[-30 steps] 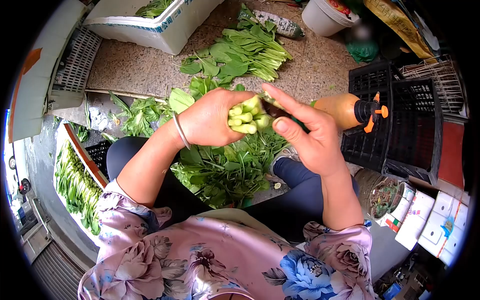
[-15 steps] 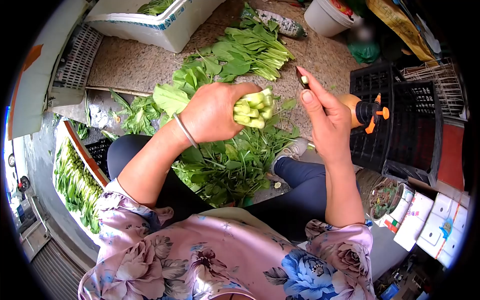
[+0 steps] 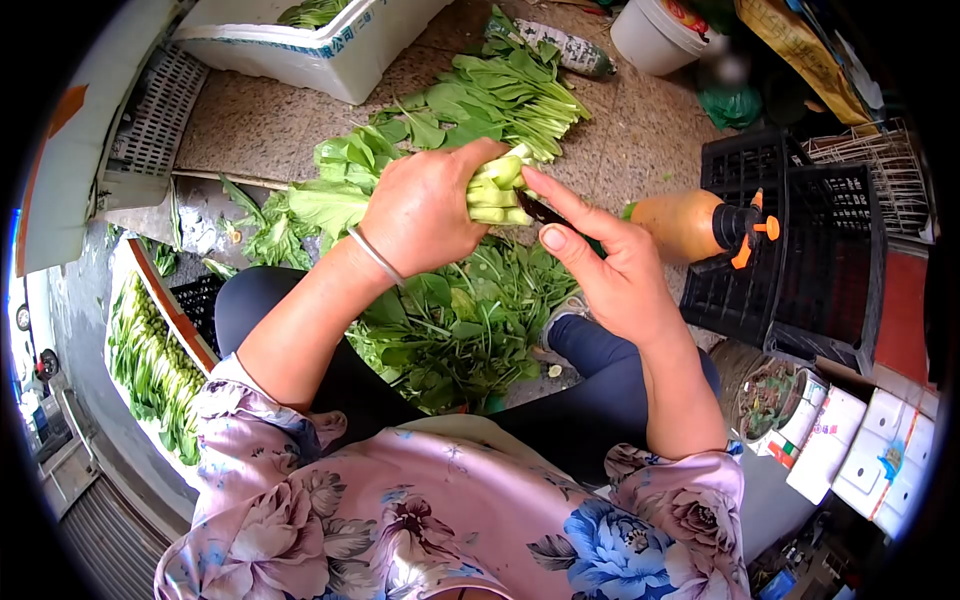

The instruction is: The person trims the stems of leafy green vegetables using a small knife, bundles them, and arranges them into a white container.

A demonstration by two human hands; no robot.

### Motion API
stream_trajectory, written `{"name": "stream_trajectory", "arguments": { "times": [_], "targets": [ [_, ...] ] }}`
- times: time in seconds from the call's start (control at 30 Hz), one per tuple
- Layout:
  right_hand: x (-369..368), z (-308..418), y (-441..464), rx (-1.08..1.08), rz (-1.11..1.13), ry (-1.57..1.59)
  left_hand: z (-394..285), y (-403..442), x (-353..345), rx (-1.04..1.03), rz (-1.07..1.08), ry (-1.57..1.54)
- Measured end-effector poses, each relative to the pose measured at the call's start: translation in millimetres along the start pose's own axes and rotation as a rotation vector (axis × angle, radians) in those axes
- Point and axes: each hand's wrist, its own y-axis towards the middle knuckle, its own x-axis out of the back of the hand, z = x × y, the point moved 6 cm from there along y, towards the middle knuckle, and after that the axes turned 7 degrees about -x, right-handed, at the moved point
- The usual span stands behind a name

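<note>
My left hand (image 3: 425,208), with a bangle at the wrist, is wrapped round a bunch of leafy greens (image 3: 495,190). The pale cut stem ends point right and the leaves stick out on the left. In my right hand (image 3: 615,262) is a small dark knife (image 3: 541,210), pinched between thumb and fingers, its blade against the stem ends. Beyond my hands a pile of greens (image 3: 515,95) lies on the stone slab (image 3: 270,125). Loose leaves and stems (image 3: 460,335) are heaped below, between my legs.
A white foam box (image 3: 335,50) stands at the back left, a white bucket (image 3: 655,38) at the back. An orange spray bottle (image 3: 680,225) and black crates (image 3: 825,250) are on the right. At the left is a box packed with greens (image 3: 150,360).
The knife first moved away right from the stems with a small cut piece, then came back against them. My left hand and the bunch have shifted slightly up.
</note>
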Motion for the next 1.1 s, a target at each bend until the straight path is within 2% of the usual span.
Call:
{"name": "stream_trajectory", "arguments": {
  "times": [0.2, 0.27, 0.4, 0.5, 0.57, 0.63, 0.7, 0.8, 0.87, 1.1],
  "targets": [
    [-1, -9, 0, 0.027, -0.193, -0.091, 4, 0, -5, 0.059, 0.015, 0.094],
    [0, -7, -1, -0.027, -0.283, -0.289, 5, 1, -5, 0.077, 0.02, 0.118],
    [1, -2, 0, -0.041, -0.348, -0.417, 2, 5, -1, 0.076, -0.037, 0.156],
    [6, -2, 4, -0.029, -0.401, -0.382, 0, 6, -1, 0.075, -0.054, 0.177],
    [26, 3, 7, 0.021, -0.544, -0.007, 0, 5, -1, 0.072, -0.053, 0.191],
    [26, 6, 5, 0.049, -0.49, 0.071, 3, 5, 1, 0.096, -0.109, 0.087],
    [8, 16, 5, 0.194, -0.288, 0.073, 5, 6, 5, 0.098, -0.153, 0.06],
    [-8, 12, 2, 0.14, -0.151, -0.068, 5, 4, 10, 0.105, -0.206, 0.017],
    [-11, 12, 3, 0.192, -0.162, -0.073, 5, 3, 11, 0.112, -0.224, -0.001],
    [-10, 7, 5, 0.098, -0.198, -0.119, 5, 3, 10, 0.144, -0.197, 0.142]
  ]
}}
